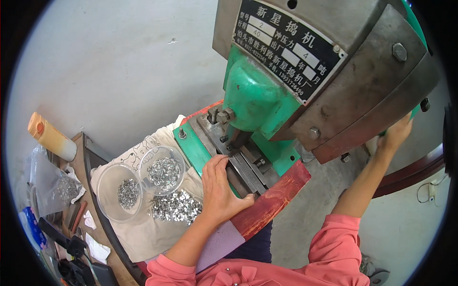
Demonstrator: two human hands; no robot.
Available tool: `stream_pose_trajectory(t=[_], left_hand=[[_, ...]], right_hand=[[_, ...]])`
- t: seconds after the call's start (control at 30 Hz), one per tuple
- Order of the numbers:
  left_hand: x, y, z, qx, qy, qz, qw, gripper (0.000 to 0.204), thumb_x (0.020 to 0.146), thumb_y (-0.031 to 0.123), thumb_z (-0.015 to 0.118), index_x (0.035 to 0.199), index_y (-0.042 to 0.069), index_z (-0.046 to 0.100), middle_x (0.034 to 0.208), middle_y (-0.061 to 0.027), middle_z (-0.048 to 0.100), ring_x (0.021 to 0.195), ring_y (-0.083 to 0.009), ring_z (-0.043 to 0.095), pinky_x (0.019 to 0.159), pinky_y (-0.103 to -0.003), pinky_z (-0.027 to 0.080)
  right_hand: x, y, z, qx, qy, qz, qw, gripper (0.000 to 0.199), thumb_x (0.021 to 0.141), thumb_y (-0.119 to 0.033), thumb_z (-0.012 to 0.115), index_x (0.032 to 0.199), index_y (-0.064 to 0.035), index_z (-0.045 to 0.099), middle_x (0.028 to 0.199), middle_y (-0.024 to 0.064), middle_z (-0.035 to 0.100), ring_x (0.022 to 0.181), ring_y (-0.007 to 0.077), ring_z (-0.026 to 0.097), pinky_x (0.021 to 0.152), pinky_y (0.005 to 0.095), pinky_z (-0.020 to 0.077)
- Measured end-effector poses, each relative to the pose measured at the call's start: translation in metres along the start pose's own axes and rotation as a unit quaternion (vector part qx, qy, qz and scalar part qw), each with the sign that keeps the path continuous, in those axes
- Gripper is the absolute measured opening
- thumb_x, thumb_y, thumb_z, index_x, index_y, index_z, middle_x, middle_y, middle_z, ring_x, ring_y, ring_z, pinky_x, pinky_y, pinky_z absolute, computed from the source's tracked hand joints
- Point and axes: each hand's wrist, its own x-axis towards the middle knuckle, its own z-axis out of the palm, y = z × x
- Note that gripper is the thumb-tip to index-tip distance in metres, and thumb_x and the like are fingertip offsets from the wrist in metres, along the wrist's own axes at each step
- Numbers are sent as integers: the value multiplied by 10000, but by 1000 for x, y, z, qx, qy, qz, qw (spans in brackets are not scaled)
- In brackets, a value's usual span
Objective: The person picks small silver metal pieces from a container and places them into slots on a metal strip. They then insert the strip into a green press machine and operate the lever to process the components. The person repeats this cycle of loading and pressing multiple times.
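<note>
A bench punch press [260, 93], green with bare grey metal, stands in front of me. My left hand [220, 190] is at its die block [248, 169], fingers stretched along the near side and thumb spread apart. I cannot make out any small part at the fingertips. Off to the right, my right hand [397, 133] reaches behind the press head and closes around the edge of a green machine part, mostly hidden. Left of the press, two clear plastic tubs [106, 190] hold small shiny metal pieces. A loose heap of metal pieces [177, 207] lies beside them on beige cloth.
A wooden side table [102, 233] at the left bears a yellow-and-white bottle [51, 136], a plastic bag [50, 190] and assorted tools. A red wooden board [279, 202] edges the press base. The wall [114, 57] rises close behind.
</note>
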Motion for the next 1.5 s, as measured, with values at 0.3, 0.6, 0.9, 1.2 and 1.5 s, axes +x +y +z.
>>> stream_pose_trajectory(t=[0.3,0.6,0.9,1.2,1.5], left_hand=[[-13,-3,-7,-24,-15,41,999,1013,621,292,900,1436,-10,381,1408,-229,427,1298,-408,425,1107,-488,356],[-6,16,-25,114,-88,143,979,861,742,401,814,1437,21,477,1467,-161,482,1390,-368,421,1128,-486,318],[1,20,-27,145,-116,148,971,792,781,370,782,1440,46,487,1473,-124,496,1404,-318,422,1145,-487,293],[-8,8,-23,111,-78,140,981,767,786,327,777,1428,26,484,1495,-145,459,1423,-318,404,1145,-476,317],[-20,13,-21,-24,6,131,991,633,765,180,781,1324,-1,543,1355,-196,505,1298,-379,486,1052,-479,412]], right_hand=[[-153,119,-50,-210,-115,120,964,437,1026,-267,563,1343,20,472,1024,81,644,936,145,620,822,316,501],[-185,42,42,-149,-540,343,754,265,1029,-217,567,985,14,688,753,20,654,604,64,585,515,228,475],[-171,52,44,-112,-600,397,685,183,1022,-165,578,1001,12,618,769,37,648,635,93,632,556,243,522],[-214,29,-6,-187,-496,195,825,164,932,-107,695,975,-9,570,856,54,639,727,150,644,617,288,520],[-238,11,-11,-311,-567,-70,760,326,891,-212,729,768,-2,512,681,145,521,521,333,512,490,406,409]])
